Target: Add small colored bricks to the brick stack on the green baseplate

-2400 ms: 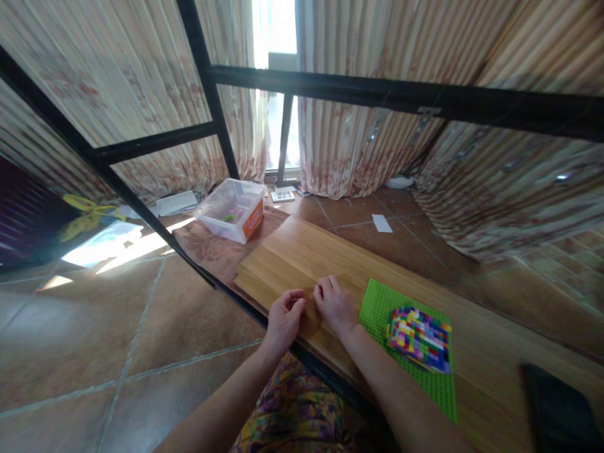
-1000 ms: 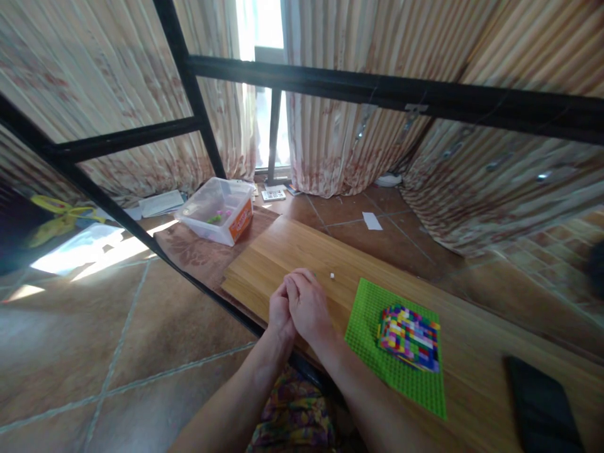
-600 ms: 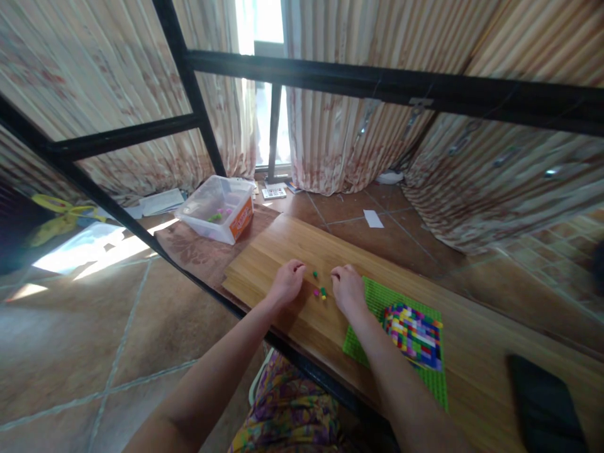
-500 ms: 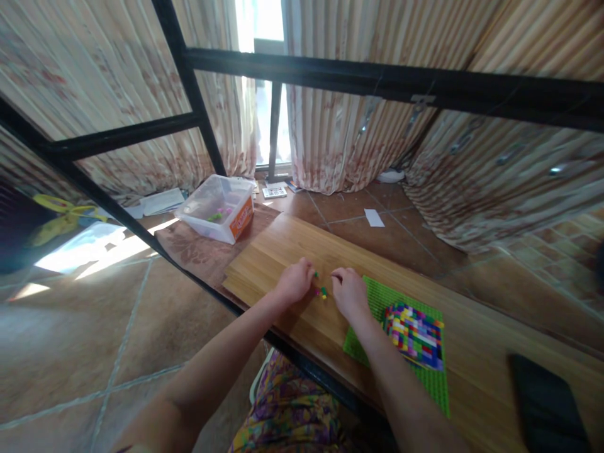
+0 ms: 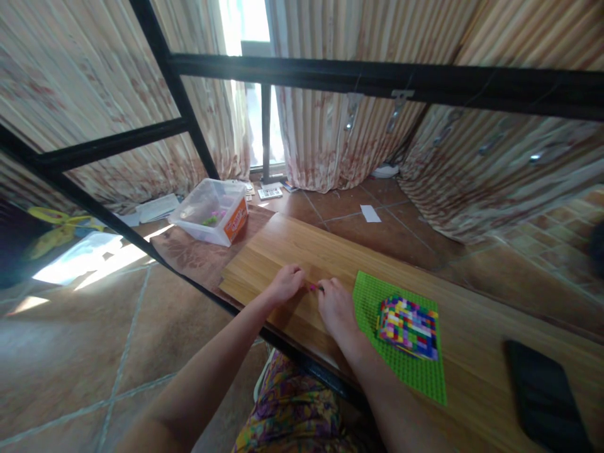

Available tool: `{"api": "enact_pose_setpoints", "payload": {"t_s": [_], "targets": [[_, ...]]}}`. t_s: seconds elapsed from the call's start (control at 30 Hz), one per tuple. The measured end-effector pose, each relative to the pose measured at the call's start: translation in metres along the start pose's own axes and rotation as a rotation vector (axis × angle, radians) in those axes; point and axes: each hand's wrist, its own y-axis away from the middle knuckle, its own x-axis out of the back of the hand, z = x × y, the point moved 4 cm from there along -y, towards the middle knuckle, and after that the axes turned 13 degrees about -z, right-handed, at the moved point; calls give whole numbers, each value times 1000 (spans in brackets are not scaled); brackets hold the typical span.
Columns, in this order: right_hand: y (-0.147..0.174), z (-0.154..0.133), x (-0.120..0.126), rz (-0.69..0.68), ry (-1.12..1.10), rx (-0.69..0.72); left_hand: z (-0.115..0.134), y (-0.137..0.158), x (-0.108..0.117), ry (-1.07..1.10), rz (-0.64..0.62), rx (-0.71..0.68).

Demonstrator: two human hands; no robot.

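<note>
Over the wooden board, my left hand (image 5: 287, 283) is closed, its fingertips curled together; whatever they pinch is too small to make out. My right hand (image 5: 336, 306) is close beside it, fingers bent and pressed around a tiny dark green building brick (image 5: 321, 288). Between the two hands lies a small pink brick (image 5: 312, 287). To the right of my right hand is a green studded baseplate (image 5: 410, 371). A block built of many multicoloured bricks (image 5: 408, 327) stands on it.
A clear plastic box (image 5: 201, 229) with an orange label holds some green and pink pieces, at the board's far left. A black phone-like slab (image 5: 545, 393) lies on the wooden board (image 5: 292, 242) at right. Black metal bars (image 5: 302, 66) cross ahead, before curtains (image 5: 321, 138).
My right hand has moved left and down onto the small green and yellow bricks, nearer my left hand. The left hand has shifted slightly left. The whole view has turned a little.
</note>
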Motion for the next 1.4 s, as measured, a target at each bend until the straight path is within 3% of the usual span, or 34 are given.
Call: {"api": "enact_pose_setpoints", "payload": {"t_s": [0.13, 0.23, 0.3, 0.53, 0.67, 0.8, 0.9, 1.03, 1.17, 1.4], "targets": [[6, 2, 8, 43, -473, 36, -11, 32, -2, 293, -42, 83], [15, -8, 9, -17, -878, 73, -19, 46, -13, 493, -46, 94], [21, -18, 11, -46, -997, 83, -25, 49, -22, 594, -53, 101], [42, -39, 22, 62, -802, 132, -31, 48, -48, 800, -86, 84], [47, -45, 26, 90, -642, 166, -26, 49, -51, 844, -88, 62], [44, -38, 32, 162, -666, 195, -24, 54, -48, 829, -62, 55], [39, -25, 29, 148, -826, 150, -22, 64, -46, 744, -80, 69], [36, -14, 15, 43, -988, 84, -16, 75, -46, 406, -152, 12], [40, -17, 9, 132, -797, 114, -22, 75, -46, 292, -59, 10], [50, -28, 6, 290, -498, 224, -38, 78, -48, 523, 80, 13]]}}
